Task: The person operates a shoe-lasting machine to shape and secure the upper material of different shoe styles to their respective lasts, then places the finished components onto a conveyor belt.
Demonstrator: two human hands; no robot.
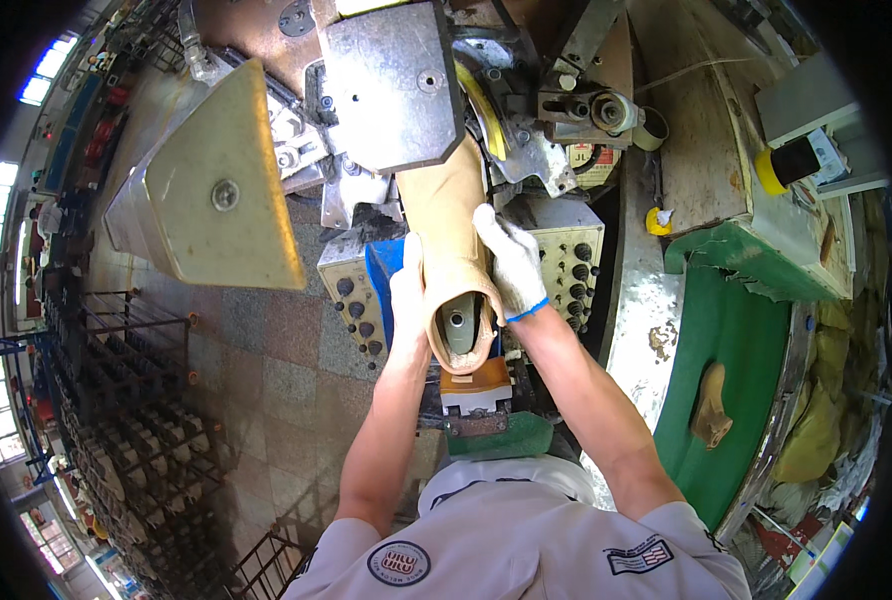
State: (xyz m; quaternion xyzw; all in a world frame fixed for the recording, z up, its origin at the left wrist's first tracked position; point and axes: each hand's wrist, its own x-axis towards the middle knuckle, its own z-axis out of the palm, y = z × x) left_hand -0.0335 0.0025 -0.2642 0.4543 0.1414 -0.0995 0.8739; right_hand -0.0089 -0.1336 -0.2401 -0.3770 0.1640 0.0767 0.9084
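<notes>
A tan boot (446,215) lies with its toe end under the metal block (391,85) of a machine. The boot's open shaft points at me, and a grey last with a round hole (457,320) shows inside it. On the boot's left side, my left hand (407,285), apparently bare, is closed along the leather. My right hand (513,262), in a white glove with a blue cuff, grips the opposite side. The boot's toe is hidden under the block, and some fingertips are out of sight.
A large pale wedge-shaped machine part (216,185) juts out at the left. Knobbed control panels (573,265) flank the machine. Another tan boot (711,405) lies on a green belt (681,370) to the right. Racks (131,350) stand at the far left.
</notes>
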